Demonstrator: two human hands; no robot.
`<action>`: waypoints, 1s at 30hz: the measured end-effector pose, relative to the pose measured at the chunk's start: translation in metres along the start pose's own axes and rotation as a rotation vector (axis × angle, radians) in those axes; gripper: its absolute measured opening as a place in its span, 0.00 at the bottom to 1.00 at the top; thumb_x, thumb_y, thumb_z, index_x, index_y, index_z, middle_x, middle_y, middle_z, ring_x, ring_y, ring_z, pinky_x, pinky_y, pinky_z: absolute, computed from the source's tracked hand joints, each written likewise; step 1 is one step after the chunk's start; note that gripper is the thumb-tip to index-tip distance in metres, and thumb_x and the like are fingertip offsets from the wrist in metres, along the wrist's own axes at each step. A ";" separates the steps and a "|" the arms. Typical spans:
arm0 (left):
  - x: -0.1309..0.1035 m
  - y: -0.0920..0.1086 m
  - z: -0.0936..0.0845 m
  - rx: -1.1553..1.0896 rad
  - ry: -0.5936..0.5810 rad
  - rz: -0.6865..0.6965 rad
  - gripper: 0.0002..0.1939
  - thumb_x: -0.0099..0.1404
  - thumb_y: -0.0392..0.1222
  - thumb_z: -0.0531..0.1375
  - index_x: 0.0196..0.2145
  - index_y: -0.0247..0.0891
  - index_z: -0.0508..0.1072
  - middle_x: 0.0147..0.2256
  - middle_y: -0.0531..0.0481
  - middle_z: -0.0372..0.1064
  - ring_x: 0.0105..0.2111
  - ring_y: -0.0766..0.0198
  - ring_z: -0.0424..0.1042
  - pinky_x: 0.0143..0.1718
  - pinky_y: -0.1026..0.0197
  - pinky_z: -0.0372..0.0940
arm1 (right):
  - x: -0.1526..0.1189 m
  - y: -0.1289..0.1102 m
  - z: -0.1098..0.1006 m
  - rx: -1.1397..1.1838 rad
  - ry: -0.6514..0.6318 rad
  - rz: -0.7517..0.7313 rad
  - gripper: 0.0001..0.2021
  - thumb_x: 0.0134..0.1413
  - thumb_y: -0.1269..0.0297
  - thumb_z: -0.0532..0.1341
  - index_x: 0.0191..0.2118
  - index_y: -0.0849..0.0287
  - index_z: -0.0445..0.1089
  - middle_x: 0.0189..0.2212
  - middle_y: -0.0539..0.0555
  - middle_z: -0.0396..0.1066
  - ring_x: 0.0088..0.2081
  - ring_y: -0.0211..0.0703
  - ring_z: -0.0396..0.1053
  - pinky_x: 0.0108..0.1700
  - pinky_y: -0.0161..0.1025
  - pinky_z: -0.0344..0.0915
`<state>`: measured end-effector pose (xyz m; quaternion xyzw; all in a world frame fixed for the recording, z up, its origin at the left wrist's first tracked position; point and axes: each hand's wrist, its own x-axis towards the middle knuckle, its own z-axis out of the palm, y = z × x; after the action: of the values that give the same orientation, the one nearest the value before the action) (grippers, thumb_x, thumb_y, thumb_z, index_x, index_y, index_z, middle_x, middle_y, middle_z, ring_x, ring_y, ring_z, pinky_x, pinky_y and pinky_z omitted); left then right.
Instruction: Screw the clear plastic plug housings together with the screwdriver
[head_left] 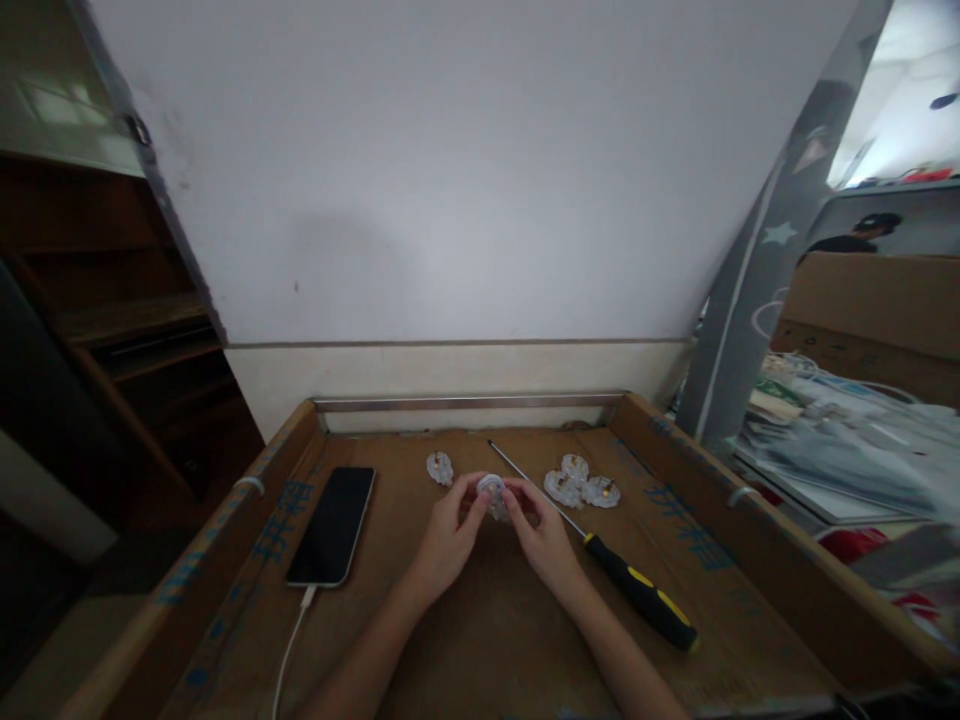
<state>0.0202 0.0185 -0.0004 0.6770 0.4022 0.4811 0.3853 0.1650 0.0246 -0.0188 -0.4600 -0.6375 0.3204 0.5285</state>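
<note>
Between the fingers of both hands is a small clear plastic piece with a round top (493, 490). My left hand (455, 522) is closed on its left side, thumb and fingers pinching it. On its right side, my right hand (534, 518) pinches it the same way. A similar clear round piece with a small brass-coloured part (439, 468) lies just beyond my left hand. Beyond my right hand, a cluster of several such pieces (576, 483) rests on the cardboard. A screwdriver with a black and yellow handle (641, 592) lies right of my right hand, its shaft passing behind the hand.
A phone (332, 527) with a white charging cable (291, 640) lies at the left. Raised cardboard sides (757, 530) border the work surface (480, 640), with a wall (465, 200) behind. At the far right are piled plastic bags (840, 430) and another person (855, 240).
</note>
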 end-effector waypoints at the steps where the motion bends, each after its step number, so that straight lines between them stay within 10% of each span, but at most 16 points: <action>1: 0.000 -0.001 0.000 -0.004 0.002 -0.010 0.13 0.67 0.46 0.50 0.44 0.37 0.67 0.41 0.47 0.71 0.42 0.62 0.70 0.46 0.59 0.64 | 0.000 0.000 0.000 0.006 -0.002 0.005 0.17 0.56 0.52 0.54 0.41 0.59 0.69 0.36 0.56 0.72 0.37 0.43 0.69 0.41 0.40 0.66; 30: -0.009 -0.006 -0.001 0.428 -0.075 0.094 0.26 0.66 0.41 0.52 0.60 0.36 0.53 0.54 0.39 0.62 0.51 0.54 0.64 0.53 0.49 0.59 | 0.004 0.009 -0.001 0.088 0.036 0.037 0.21 0.52 0.47 0.55 0.41 0.59 0.70 0.38 0.58 0.71 0.40 0.46 0.70 0.44 0.44 0.68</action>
<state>0.0165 0.0131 -0.0087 0.7787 0.4486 0.3767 0.2248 0.1685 0.0315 -0.0247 -0.4537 -0.6046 0.3496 0.5536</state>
